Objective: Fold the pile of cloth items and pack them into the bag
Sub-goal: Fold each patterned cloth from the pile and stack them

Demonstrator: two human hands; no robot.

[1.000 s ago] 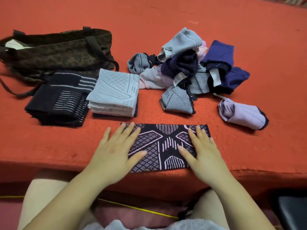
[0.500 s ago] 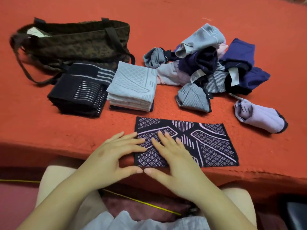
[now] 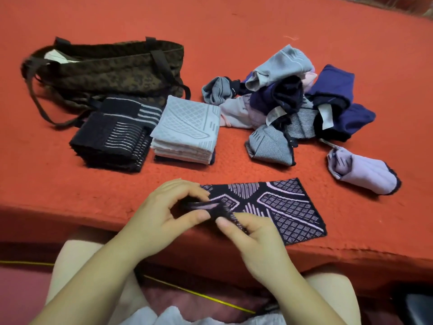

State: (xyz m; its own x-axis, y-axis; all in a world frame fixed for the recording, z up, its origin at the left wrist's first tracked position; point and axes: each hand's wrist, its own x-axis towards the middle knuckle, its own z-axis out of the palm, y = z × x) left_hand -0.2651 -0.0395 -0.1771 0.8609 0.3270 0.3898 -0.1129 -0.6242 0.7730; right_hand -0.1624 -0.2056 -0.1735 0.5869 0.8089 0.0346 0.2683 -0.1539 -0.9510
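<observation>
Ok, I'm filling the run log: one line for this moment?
step: folding | left hand: pinches cloth end | right hand: pinches same end | bag: unpacked

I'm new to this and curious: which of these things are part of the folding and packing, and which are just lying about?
Part of the job:
- patterned dark cloth, its left end pinched by left hand and right hand
- unfolded pile
- dark folded stack
- light folded stack
- bag

Lying about:
- yellow cord
- red cover
</observation>
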